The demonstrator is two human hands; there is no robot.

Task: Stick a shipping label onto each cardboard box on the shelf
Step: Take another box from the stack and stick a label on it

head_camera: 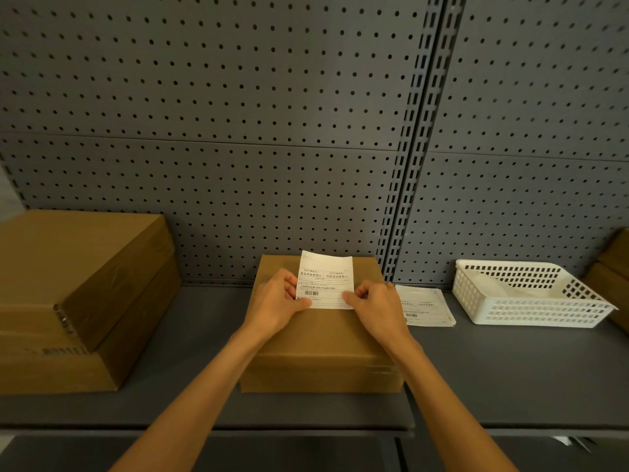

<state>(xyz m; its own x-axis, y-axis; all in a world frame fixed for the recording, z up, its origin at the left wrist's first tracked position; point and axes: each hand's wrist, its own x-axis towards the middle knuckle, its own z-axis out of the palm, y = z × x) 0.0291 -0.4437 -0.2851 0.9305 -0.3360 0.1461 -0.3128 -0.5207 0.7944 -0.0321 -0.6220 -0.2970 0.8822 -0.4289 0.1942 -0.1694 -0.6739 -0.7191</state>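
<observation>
Here the left hand [279, 298] and right hand [369, 301] pinch the shipping label's [325, 279] lower corners above the middle cardboard box [320, 338]; its loose, curling top could land skewed or creased.

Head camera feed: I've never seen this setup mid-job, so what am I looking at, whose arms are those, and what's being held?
There is no machine here. One camera worn on a person's head looks down at their bare arms and a grey shelf. The left hand and right hand pinch the lower corners of a shipping label above the middle cardboard box. Stacked boxes sit to the left. To the right lie spare labels and a white basket.
</observation>
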